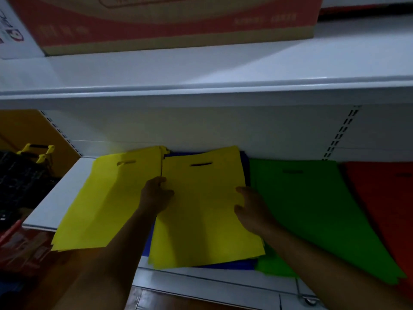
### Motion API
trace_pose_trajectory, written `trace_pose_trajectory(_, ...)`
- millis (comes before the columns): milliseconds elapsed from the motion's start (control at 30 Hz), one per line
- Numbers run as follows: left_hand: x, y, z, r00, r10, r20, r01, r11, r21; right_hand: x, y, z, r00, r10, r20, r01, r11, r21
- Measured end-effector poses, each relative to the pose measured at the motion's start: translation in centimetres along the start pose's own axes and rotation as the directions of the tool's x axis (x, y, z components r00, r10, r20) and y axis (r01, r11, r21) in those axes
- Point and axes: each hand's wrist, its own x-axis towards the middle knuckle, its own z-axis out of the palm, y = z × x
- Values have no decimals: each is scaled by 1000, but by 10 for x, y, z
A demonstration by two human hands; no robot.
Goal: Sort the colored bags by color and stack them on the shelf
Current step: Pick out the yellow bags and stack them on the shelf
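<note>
Both hands grip a flat, matte yellow bag (201, 211) by its side edges: left hand (156, 195), right hand (250, 211). It lies on the white shelf (53, 202), over blue bags (223, 264), between the yellow stack (105, 198) and the green stack (312, 209).

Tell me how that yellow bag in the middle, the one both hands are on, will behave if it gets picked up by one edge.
The middle yellow bag looks thin and lies flat like a sheet, so it will probably droop rather than stay stiff. It seems light for its size. It rests on blue bags and may slide off easily. The left hand and right hand hold opposite edges, which should steady it.
</note>
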Motion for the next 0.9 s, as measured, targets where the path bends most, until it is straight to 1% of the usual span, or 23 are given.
trace_pose_trajectory(100,6,-4,8,997,-23,74,21,999,24,2,5,5,999,35,10,-35,999,-18)
trace_pose_trajectory(200,10,-5,14,995,-13,96,4,996,94,4,9,7,998,55,7,-55,998,-10)
trace_pose_trajectory(300,9,-3,20,994,-9,104,-2,994,112,6,11,5,997,77,-6,-77,997,-18)
trace_pose_trajectory(367,9,-3,23,993,0,118,-14,993,113,8,11,2,994,95,-45,-96,995,-14)
trace_pose_trajectory(467,9,-3,27,991,30,130,-43,994,105,10,12,-4,983,134,-128,-127,990,62)
trace_pose_trajectory(600,10,0,30,991,26,130,-40,994,103,15,16,-13,963,201,-181,-173,972,159)
trace_pose_trajectory(633,11,0,30,991,12,134,-21,998,63,15,17,-13,960,212,-181,-181,968,176)
trace_pose_trajectory(733,13,3,30,988,-24,154,53,981,-187,15,17,-12,957,226,-183,-185,958,220)
trace_pose_trajectory(767,13,5,30,988,-14,155,50,971,-234,15,17,-12,957,223,-185,-181,958,221)
trace_pose_trajectory(833,12,11,30,988,35,152,12,954,-299,15,17,-13,958,213,-190,-167,958,235)
trace_pose_trajectory(900,6,21,26,989,75,128,-32,951,-308,15,18,-14,959,202,-200,-144,951,272)
